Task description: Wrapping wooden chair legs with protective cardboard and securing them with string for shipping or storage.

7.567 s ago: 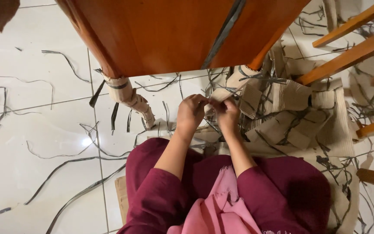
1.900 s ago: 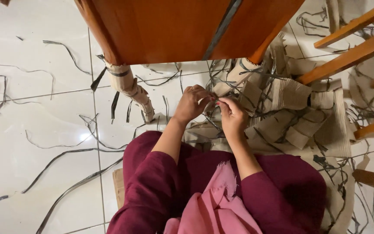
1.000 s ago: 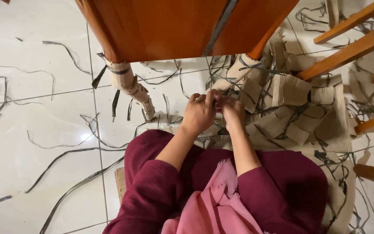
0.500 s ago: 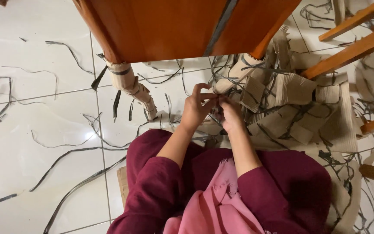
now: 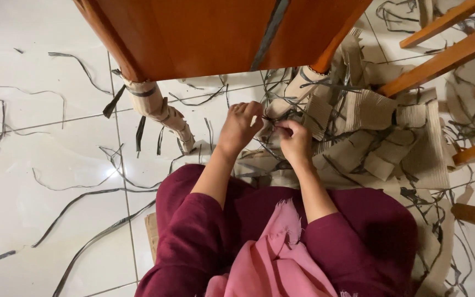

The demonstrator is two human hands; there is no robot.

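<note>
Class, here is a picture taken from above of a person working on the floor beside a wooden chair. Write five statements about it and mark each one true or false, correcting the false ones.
1. The left hand and right hand meet on a thin dark strap. True.
2. The chair leg left of the hands is bare wood. False: it is wrapped in cardboard.
3. Dark strips lie scattered over the white tiled floor. True.
4. The person wears blue sleeves. False: the sleeves are maroon.
5. Pieces of cardboard lie right of the hands. True.
</note>
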